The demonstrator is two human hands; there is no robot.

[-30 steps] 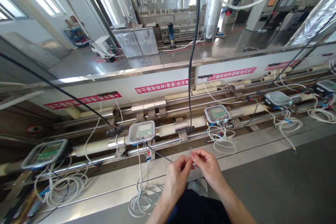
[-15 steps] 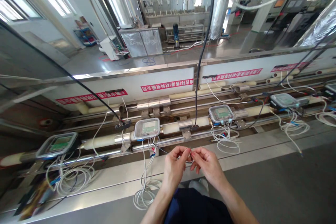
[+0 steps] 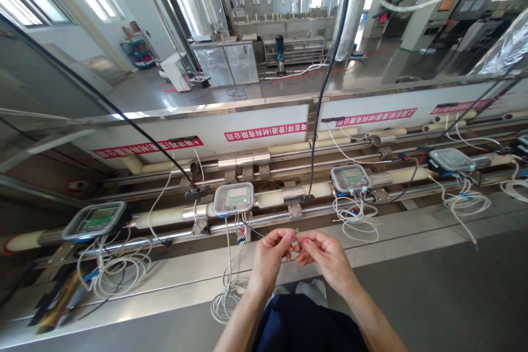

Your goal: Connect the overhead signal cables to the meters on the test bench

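Note:
My left hand (image 3: 273,253) and my right hand (image 3: 325,256) meet in front of my body, fingertips pinched close together. Between them are thin coloured wires (image 3: 297,237), reddish and yellowish, too small to make out fully. A thin black cable (image 3: 252,227) runs to my left hand from below a clear-lidded meter box (image 3: 233,198). That box sits on the pipe line just beyond my left hand. Beyond my right hand is another clear-lidded box (image 3: 351,179), with coiled white cables (image 3: 357,220) under it.
A third clear-lidded box (image 3: 94,220) is at left, with a white cable coil (image 3: 119,275) below. Tools (image 3: 61,308) lie on the metal ledge (image 3: 173,280). Black cables (image 3: 325,82) hang across the front. Glass and a banner-marked panel (image 3: 268,126) stand behind the pipes.
My hands have drawn slightly apart, and the coloured wires between the fingertips now show more. The camera view has shifted slightly.

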